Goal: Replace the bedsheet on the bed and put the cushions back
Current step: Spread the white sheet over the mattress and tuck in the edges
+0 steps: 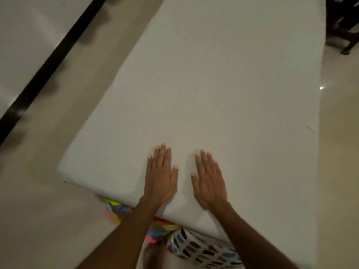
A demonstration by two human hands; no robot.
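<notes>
Running from lower centre to upper right of the frame: a long, narrow bed (242, 55) dressed in a plain off-white cloth bedsheet (194, 113). Looks flat and taut over the whole top, without a crease, so probably spread already and now at the smoothing stage. Shows no cushions anywhere on top, which leaves that part of the task undone.

Bunched under the near edge at lower centre: a multicoloured striped cloth (161, 225). Cannot tell whether old sheet, cushion cover or clothing.

On the near end of the bedsheet: left grip (160, 177) and right grip (209, 183), side by side and slightly apart. Lie released, palms down, fingers straight, pressing flat and grasping nothing. Places the bedsheet directly beneath both, touching.
</notes>
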